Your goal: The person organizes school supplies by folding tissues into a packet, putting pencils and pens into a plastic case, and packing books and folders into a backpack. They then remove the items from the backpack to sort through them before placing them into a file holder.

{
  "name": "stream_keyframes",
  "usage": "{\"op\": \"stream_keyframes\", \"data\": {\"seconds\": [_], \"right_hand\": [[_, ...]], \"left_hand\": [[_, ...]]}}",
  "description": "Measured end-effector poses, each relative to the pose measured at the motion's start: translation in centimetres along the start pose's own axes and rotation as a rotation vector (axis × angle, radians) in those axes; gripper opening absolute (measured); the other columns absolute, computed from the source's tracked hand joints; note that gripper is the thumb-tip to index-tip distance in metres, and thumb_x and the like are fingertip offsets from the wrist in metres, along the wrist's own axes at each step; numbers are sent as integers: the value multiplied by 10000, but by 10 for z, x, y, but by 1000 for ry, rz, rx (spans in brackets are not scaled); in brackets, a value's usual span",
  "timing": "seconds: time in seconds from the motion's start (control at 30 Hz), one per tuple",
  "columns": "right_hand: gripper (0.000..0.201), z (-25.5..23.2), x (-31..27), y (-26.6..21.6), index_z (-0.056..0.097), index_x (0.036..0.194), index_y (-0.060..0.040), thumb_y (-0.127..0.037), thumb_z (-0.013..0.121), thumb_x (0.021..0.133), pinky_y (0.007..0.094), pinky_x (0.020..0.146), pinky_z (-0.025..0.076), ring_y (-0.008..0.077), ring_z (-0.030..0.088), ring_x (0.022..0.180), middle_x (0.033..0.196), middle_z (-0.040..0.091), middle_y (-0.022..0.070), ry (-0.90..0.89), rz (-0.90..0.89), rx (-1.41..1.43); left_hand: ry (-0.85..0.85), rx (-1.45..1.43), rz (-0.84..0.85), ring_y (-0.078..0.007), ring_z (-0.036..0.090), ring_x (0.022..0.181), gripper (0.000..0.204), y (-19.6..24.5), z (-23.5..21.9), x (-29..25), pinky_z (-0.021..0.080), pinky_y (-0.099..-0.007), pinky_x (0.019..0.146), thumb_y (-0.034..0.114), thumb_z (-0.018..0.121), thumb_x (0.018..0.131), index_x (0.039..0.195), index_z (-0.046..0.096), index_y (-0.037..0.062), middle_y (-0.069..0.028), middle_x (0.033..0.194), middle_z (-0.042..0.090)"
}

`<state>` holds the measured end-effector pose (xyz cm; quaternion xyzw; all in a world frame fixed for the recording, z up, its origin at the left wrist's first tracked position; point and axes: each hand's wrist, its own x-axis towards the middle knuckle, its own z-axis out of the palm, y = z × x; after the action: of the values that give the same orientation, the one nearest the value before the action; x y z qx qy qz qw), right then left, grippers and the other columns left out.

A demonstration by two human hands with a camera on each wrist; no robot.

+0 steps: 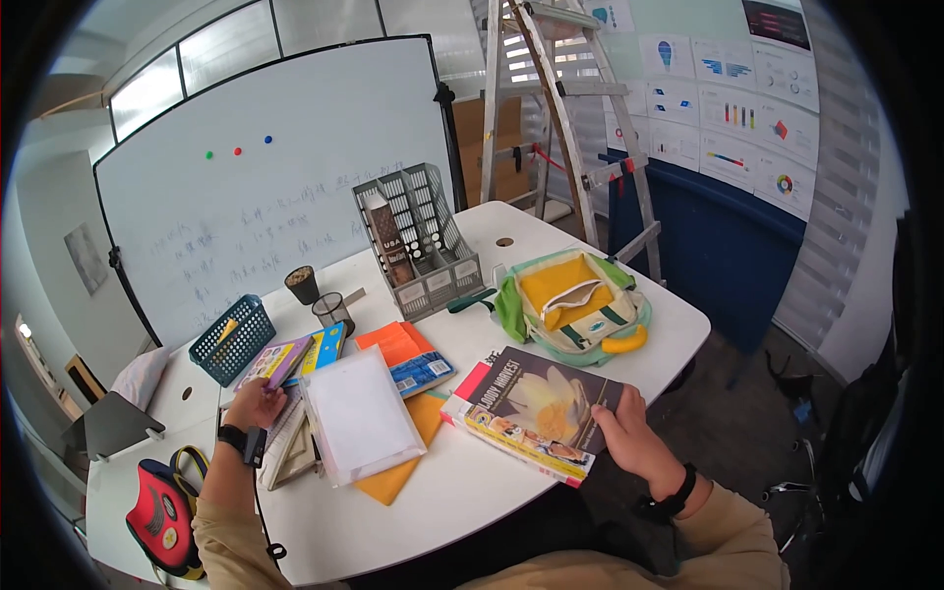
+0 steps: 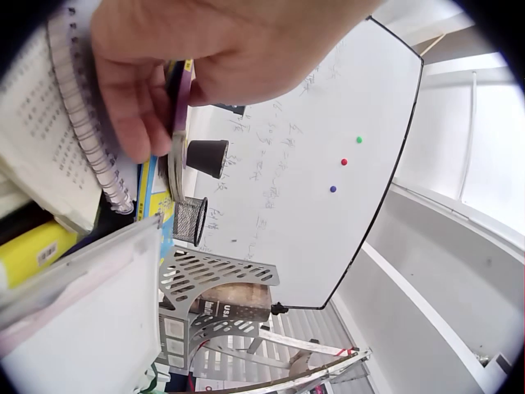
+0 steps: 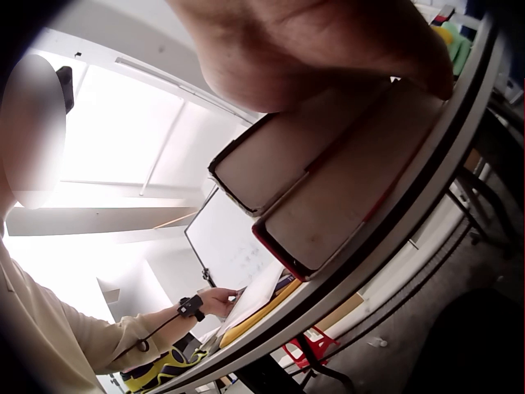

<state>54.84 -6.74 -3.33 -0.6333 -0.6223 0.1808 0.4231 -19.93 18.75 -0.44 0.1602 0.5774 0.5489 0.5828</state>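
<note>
My left hand is at the left of the table, pinching a thin purple book between thumb and fingers. Beneath and beside it lie a spiral notebook, a blue-and-yellow book and other stacked books. A clear plastic folder with white paper lies just right of these. My right hand grips the right edge of a black book with a pale flower on its cover, thumb on top. Another thick book with a red cover edge lies under that one, at the table's front edge.
Behind stand a teal basket, a small black pot, a mesh pen cup and a grey file rack. A yellow-and-green backpack lies at right. Orange and blue books and a yellow envelope surround the folder.
</note>
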Motion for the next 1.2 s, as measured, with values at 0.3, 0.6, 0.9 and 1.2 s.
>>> {"op": "stream_keyframes", "data": {"seconds": [0.3, 0.6, 0.9, 1.2], "right_hand": [[490, -7, -2, -14, 491, 1355, 70, -340, 651, 1140, 529, 1185, 435, 507, 542, 1339, 1359, 568, 353, 3, 40, 53], [473, -13, 5, -21, 507, 1135, 78, -375, 641, 1163, 574, 1029, 505, 571, 608, 1154, 1153, 632, 402, 20, 124, -4], [522, -33, 11, -50, 573, 1141, 90, -422, 677, 1156, 513, 914, 581, 496, 740, 1016, 1020, 725, 345, -73, 238, -23], [819, -23, -21, -19, 523, 1419, 103, -504, 889, 1009, 374, 909, 604, 284, 742, 1043, 1359, 640, 245, -34, 207, -34]], "left_hand": [[-180, 53, 450, -345, 731, 1256, 402, 1, 12, 20, 654, -513, 1008, 174, 422, 1176, 1522, 565, 28, -180, 1448, 699], [189, -42, 1024, -300, 683, 1369, 476, 18, 31, 0, 609, -463, 1098, 186, 515, 1169, 1586, 517, -43, -181, 1508, 662], [-51, -160, 1324, -211, 700, 1321, 422, 32, 77, -159, 570, -383, 1135, 184, 636, 1182, 1544, 572, -24, -128, 1425, 713], [-561, -204, 860, -250, 683, 1427, 556, -53, 167, -265, 566, -435, 1217, 191, 681, 1172, 1665, 499, 11, -127, 1606, 657]]}}
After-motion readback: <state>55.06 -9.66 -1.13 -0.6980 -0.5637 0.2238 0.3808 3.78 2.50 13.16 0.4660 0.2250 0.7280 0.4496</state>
